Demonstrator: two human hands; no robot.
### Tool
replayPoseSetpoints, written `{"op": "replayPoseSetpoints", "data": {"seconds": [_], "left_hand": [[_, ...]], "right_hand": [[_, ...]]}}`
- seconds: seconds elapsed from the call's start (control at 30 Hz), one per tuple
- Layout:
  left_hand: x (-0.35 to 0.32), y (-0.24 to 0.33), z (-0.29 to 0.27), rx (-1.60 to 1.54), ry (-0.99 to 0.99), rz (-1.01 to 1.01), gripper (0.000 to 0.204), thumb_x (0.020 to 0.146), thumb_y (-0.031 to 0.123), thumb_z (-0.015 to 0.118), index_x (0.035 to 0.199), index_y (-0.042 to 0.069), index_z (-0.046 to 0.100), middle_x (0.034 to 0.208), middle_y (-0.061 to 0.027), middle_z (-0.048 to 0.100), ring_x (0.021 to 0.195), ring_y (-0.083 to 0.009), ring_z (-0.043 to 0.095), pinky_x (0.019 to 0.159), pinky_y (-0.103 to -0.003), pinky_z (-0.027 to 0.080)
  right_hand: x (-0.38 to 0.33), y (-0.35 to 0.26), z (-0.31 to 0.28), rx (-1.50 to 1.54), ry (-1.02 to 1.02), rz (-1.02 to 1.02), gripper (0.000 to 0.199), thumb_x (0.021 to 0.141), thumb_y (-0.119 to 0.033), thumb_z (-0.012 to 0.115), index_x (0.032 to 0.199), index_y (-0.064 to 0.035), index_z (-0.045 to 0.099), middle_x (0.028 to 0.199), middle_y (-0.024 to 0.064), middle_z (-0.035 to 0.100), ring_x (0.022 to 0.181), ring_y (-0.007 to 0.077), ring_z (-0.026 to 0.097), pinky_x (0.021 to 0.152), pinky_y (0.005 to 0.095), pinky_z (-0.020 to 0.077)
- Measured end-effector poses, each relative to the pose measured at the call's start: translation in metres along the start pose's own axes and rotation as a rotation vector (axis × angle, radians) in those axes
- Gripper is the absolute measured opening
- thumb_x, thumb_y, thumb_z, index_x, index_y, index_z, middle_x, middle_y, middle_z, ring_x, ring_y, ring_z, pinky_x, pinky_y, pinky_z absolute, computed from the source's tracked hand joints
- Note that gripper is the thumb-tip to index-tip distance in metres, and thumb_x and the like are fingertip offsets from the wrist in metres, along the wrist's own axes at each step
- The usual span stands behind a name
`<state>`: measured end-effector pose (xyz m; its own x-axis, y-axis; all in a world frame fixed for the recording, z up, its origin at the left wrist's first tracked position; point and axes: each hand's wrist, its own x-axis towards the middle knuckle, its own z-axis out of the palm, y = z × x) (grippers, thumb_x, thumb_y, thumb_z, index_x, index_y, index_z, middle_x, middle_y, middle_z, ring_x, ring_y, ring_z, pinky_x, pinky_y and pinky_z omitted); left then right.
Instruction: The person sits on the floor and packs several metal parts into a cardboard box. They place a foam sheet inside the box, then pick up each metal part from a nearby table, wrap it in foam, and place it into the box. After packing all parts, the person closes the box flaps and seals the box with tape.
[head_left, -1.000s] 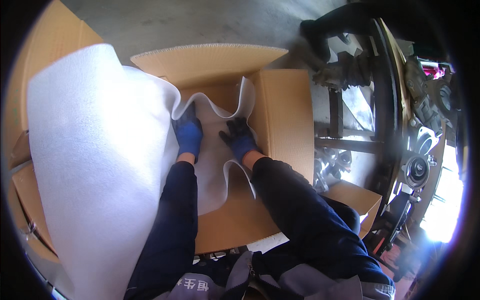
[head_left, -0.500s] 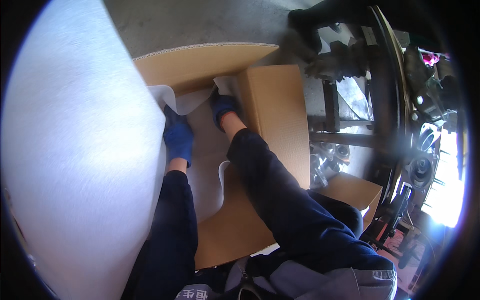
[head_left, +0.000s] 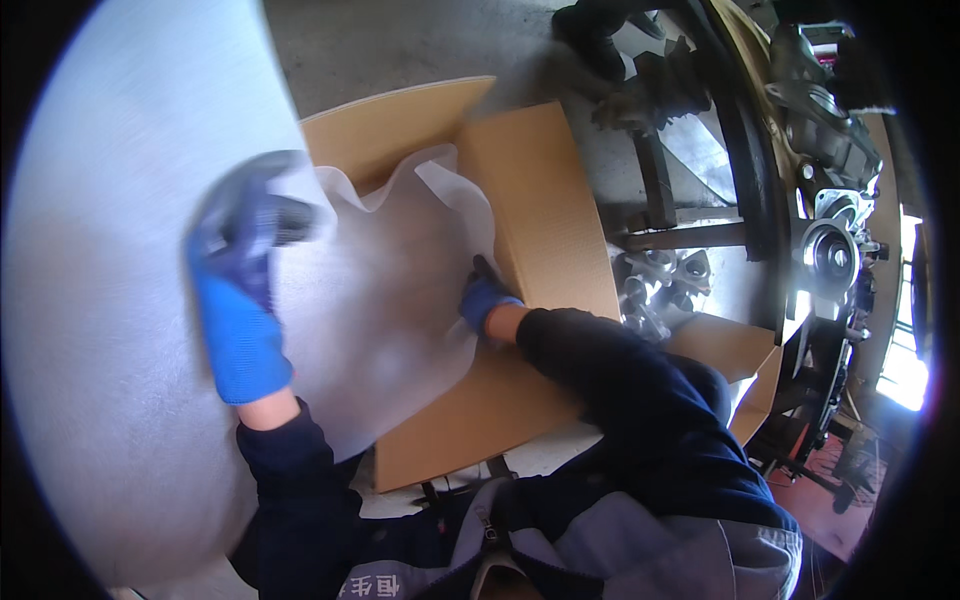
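Observation:
A wide, thin white foam-like sheet (head_left: 110, 330) covers the left side and runs over into an open cardboard box (head_left: 545, 200), where it lies as a wavy-edged lining. My left hand (head_left: 240, 280), in a blue knit glove with a dark palm, is raised over the sheet at the box's left side. Its fingers are curled but smeared by motion, so a grip on the sheet cannot be made out. Inside the box, my right hand (head_left: 487, 300), also gloved in blue, rests on the sheet beside the right wall, fingers extended and partly hidden.
Grey concrete floor (head_left: 380, 50) lies beyond the box. To the right stands a dark-framed workbench (head_left: 735, 130) bearing metal castings (head_left: 830, 250). More castings (head_left: 665, 280) sit low beneath it, near a smaller open carton (head_left: 720, 345). A person's dark shoe (head_left: 590, 45) shows at the top.
My left hand has come up out of the box and moved left over the sheet. My right hand has shifted nearer along the right wall. The sheet now spreads across more of the box.

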<state>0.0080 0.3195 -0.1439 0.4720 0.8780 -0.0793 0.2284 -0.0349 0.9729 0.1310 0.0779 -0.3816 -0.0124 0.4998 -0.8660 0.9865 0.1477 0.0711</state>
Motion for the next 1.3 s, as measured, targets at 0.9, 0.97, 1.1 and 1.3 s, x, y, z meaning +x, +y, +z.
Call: {"op": "replayPoseSetpoints", "data": {"seconds": [0.9, 0.97, 1.1, 1.3], "left_hand": [[0.004, 0.031, -0.137, 0.016, -0.153, -0.130, 0.040, 0.102, 0.034, 0.048, 0.134, 0.012, 0.055, 0.124, -0.0166, 0.064, 0.117, -0.0277, 0.060, 0.106, -0.041, 0.039], [-0.021, 0.050, -0.095, -0.016, -0.277, -0.017, 0.036, 0.102, 0.030, 0.051, 0.130, 0.009, 0.058, 0.118, -0.0145, 0.065, 0.112, -0.0250, 0.062, 0.103, -0.038, 0.043], [-0.094, 0.102, -0.061, -0.098, -0.378, 0.117, 0.029, 0.101, 0.018, 0.056, 0.124, 0.000, 0.060, 0.108, -0.0115, 0.067, 0.099, -0.0212, 0.067, 0.092, -0.034, 0.053], [-0.119, 0.094, -0.013, -0.280, -0.639, 0.130, 0.039, 0.103, 0.030, 0.053, 0.133, 0.004, 0.056, 0.115, -0.0158, 0.067, 0.103, -0.0241, 0.067, 0.098, -0.036, 0.050]], "right_hand": [[-0.494, 0.170, -0.031, 0.207, 1.416, 0.757, 0.097, 0.066, -0.044, 0.086, 0.148, -0.0184, 0.041, 0.140, 0.0166, 0.053, 0.130, 0.0383, 0.049, 0.112, 0.0454, 0.0364], [-0.521, 0.174, -0.031, 0.385, 1.102, 0.815, 0.097, 0.067, -0.050, 0.084, 0.149, -0.0207, 0.040, 0.142, 0.0157, 0.052, 0.130, 0.0368, 0.050, 0.111, 0.0464, 0.0371], [-0.493, 0.206, -0.042, 0.489, 1.100, 0.644, 0.090, 0.063, -0.032, 0.086, 0.143, -0.0174, 0.048, 0.125, 0.0161, 0.063, 0.114, 0.0355, 0.062, 0.096, 0.0430, 0.0485], [-0.494, 0.185, -0.055, 0.533, 1.243, 0.586, 0.075, 0.064, -0.022, 0.089, 0.131, -0.0103, 0.057, 0.109, 0.0156, 0.069, 0.100, 0.0313, 0.067, 0.086, 0.0404, 0.0528]]}}
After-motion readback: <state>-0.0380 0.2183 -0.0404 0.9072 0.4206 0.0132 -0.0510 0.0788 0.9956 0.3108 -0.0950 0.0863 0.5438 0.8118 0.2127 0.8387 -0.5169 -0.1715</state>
